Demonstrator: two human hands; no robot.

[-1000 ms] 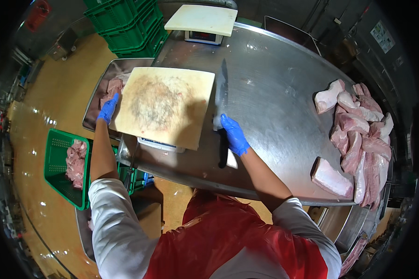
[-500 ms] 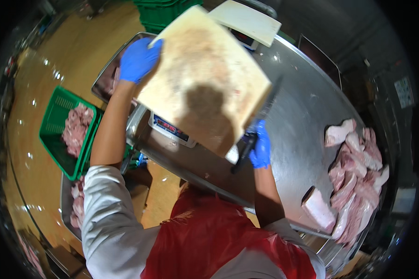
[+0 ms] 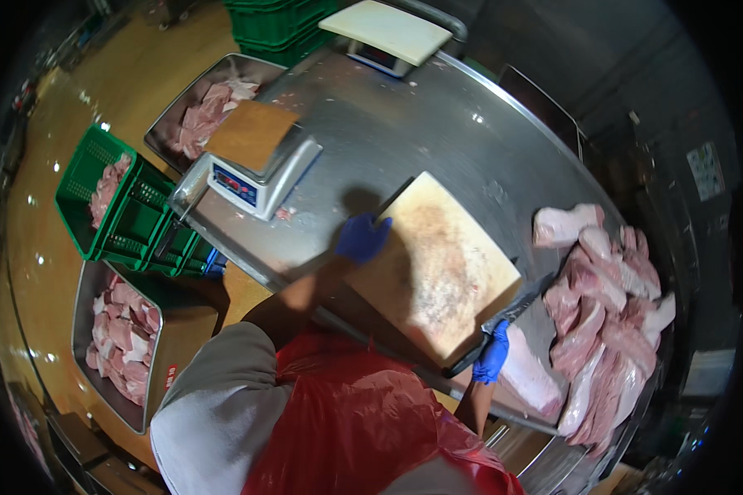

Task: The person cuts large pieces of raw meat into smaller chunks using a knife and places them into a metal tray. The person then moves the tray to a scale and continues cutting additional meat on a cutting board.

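A worn, stained white cutting board [image 3: 450,268] lies at or just above the steel table, near its front edge. My left hand [image 3: 363,238], in a blue glove, grips the board's left edge with the thumb on top. My right hand [image 3: 493,353], also blue-gloved, is closed around a dark-handled knife [image 3: 464,363] beside the board's right edge. The knife's blade points away from me along that edge and is partly blurred. A pale slab of pork [image 3: 530,375] lies right beside my right hand, partly hidden by it.
A pile of pork pieces [image 3: 611,330] covers the table's right end. A digital scale [image 3: 260,186] stands at the left, another scale [image 3: 388,37] at the far side. Meat fills a steel tub [image 3: 128,330], a far-left tray [image 3: 210,107] and a green crate [image 3: 99,194].
Both hands have brought the cutting board down and nearer, from raised and tilted above the left scale to the table. That scale is now uncovered. The knife has come along in my right hand.
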